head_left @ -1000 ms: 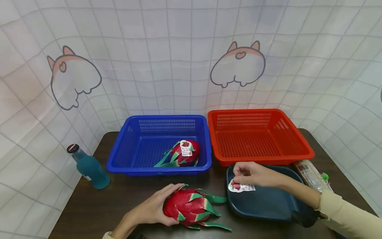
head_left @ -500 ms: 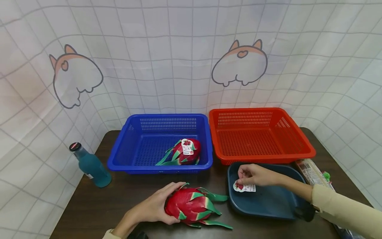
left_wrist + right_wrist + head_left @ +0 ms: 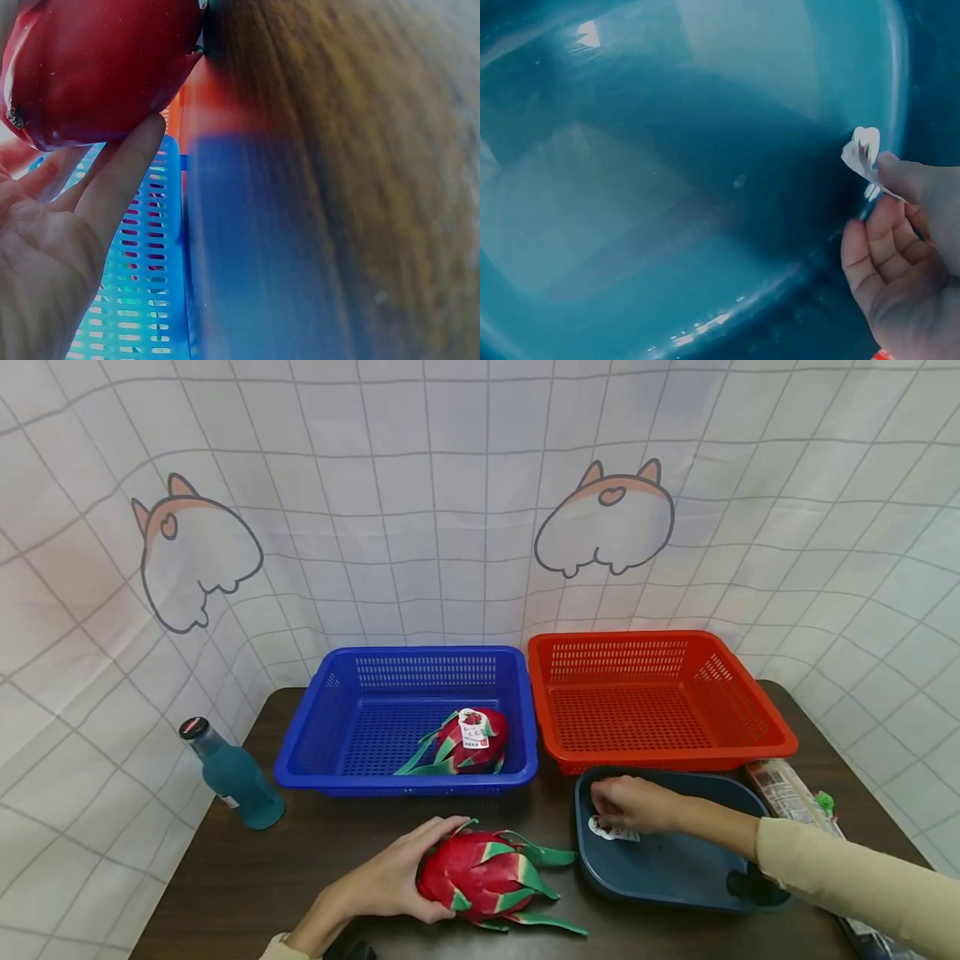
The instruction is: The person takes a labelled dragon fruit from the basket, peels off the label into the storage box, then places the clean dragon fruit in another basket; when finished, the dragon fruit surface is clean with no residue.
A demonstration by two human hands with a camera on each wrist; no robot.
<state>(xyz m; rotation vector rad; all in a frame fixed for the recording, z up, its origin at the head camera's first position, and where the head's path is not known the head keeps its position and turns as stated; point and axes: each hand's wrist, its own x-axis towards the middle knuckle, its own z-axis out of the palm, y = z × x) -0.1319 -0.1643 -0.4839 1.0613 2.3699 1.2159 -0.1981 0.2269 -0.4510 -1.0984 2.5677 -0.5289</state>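
Observation:
A red dragon fruit (image 3: 483, 877) with green leaf tips lies on the table at the front, gripped around its left end by my left hand (image 3: 390, 877). In the left wrist view, fingers of that hand lie against the underside of the fruit (image 3: 101, 71). Over the left part of a dark blue tray (image 3: 675, 868), my right hand (image 3: 637, 803) pinches a white label (image 3: 615, 833) with a red fruit print. The right wrist view has the label (image 3: 862, 154) between thumb and fingers, slightly bent.
Behind stand a blue basket (image 3: 405, 782) holding another labelled dragon fruit (image 3: 491, 752), and a red basket (image 3: 667, 753). A teal bottle (image 3: 240, 785) is at the left. A long package (image 3: 791, 793) lies right of the tray.
My right hand has turned so its knuckles face up, and the label is more covered by the fingers. My left hand keeps its grip on the fruit. The head view has shifted slightly.

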